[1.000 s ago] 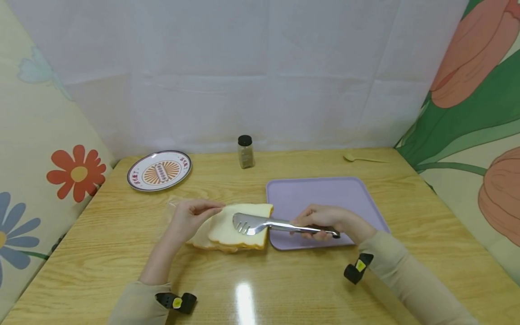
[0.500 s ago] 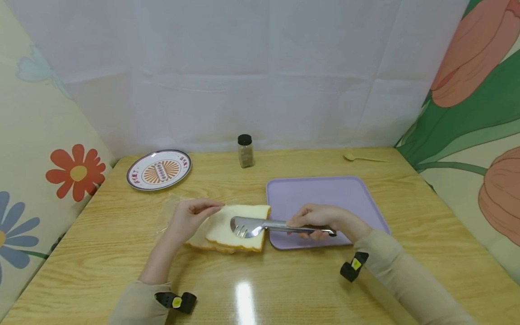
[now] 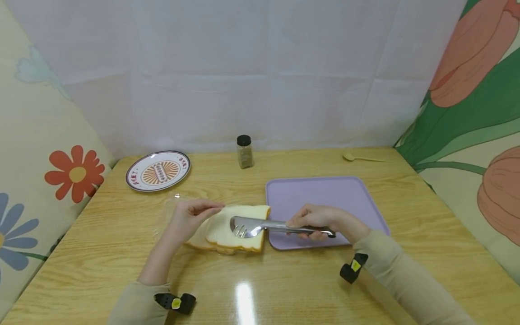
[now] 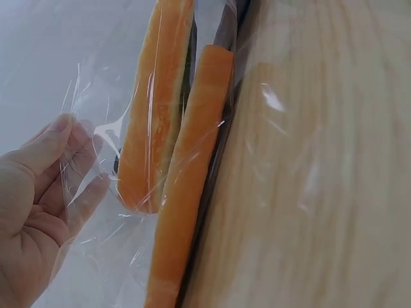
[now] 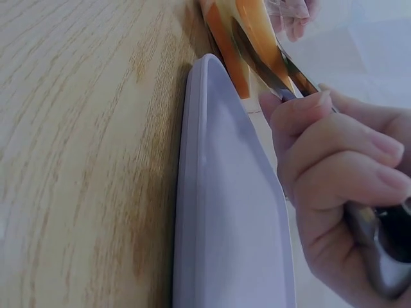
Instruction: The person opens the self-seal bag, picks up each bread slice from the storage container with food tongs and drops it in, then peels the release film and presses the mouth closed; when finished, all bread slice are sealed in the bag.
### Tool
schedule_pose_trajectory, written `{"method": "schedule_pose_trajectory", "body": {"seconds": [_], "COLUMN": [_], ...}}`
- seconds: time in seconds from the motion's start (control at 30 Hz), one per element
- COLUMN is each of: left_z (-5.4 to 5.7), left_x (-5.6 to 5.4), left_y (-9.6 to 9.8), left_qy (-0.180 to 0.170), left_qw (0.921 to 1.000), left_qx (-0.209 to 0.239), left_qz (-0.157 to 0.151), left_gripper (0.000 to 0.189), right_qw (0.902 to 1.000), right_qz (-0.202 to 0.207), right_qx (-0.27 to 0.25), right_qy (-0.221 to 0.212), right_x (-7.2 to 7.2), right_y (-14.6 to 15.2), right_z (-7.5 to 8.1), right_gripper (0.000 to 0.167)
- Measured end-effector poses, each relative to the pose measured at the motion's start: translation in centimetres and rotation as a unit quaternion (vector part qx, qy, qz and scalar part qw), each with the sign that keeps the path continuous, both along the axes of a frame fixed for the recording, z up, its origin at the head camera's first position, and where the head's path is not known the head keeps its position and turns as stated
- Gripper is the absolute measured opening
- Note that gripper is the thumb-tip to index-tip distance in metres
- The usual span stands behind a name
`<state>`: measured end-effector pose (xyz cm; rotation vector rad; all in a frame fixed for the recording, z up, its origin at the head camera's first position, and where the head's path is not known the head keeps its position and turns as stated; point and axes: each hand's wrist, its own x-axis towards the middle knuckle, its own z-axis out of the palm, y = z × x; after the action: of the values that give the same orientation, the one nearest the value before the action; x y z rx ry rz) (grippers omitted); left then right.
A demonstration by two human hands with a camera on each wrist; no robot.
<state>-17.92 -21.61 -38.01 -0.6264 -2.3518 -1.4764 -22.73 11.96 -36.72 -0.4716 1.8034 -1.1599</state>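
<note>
My left hand [image 3: 188,222] pinches the edge of a clear plastic bag [image 4: 106,240] between thumb and fingers. Two slices of bread with orange crust overlap at the bag; the upper slice [image 3: 223,234] juts to the right over the lower slice [image 3: 197,239]. In my right hand [image 3: 318,221] are metal tongs [image 3: 276,225], gripped around the handles. Their slotted head lies across the upper slice. From the right wrist view, one arm of the tongs passes under that slice and the other lies on its far side.
A lilac tray [image 3: 308,187] lies right of the bread, beneath the right hand. Behind are a decorated plate [image 3: 178,164] at left, a spice jar [image 3: 245,155] with a black lid, and a yellow spoon [image 3: 349,157] at right. A white curtain backs the table.
The tongs and the upper slice have shifted slightly left and down, with the right hand following. Over the last half second almost nothing moves; the left hand keeps its place.
</note>
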Motion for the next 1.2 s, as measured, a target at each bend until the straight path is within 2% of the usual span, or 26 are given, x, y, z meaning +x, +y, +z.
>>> {"method": "schedule_pose_trajectory", "body": {"seconds": [0.23,0.5,0.67,0.77,0.9,1.03,1.2], "left_z": [-0.1,0.0,-0.1,-0.1,0.0,0.1,0.0], "left_x": [0.0,-0.1,-0.1,-0.1,-0.1,0.0,0.0], "left_y": [0.0,-0.1,0.0,0.0,0.0,-0.1,-0.1], "left_qy": [-0.009,0.0,0.002,0.015,0.03,0.014,-0.006], "left_qw": [1.0,0.9996,0.9996,0.9994,0.9989,0.9994,0.9997], "left_qx": [0.002,-0.017,-0.011,-0.014,-0.015,-0.014,-0.017], "left_qz": [0.0,0.021,0.027,0.029,0.033,0.027,0.015], "left_gripper": [0.011,0.011,0.01,0.01,0.009,0.009,0.011], "right_qw": [0.9999,0.9966,0.9942,0.9958,0.999,0.9998,0.9997], "right_qz": [-0.008,-0.043,-0.043,-0.032,-0.023,-0.02,-0.021], "right_qx": [-0.009,-0.035,-0.047,-0.044,-0.023,-0.001,-0.004], "right_qy": [-0.006,-0.06,-0.086,-0.073,-0.032,-0.002,-0.008], "right_x": [0.1,0.3,0.4,0.4,0.3,0.2,0.3], "right_y": [0.0,-0.2,-0.4,-0.6,-0.8,-0.9,-0.5], "right_z": [-0.2,-0.7,-1.1,-1.1,-0.7,-0.2,-0.1], "right_gripper": [0.037,0.036,0.037,0.037,0.037,0.035,0.036]}}
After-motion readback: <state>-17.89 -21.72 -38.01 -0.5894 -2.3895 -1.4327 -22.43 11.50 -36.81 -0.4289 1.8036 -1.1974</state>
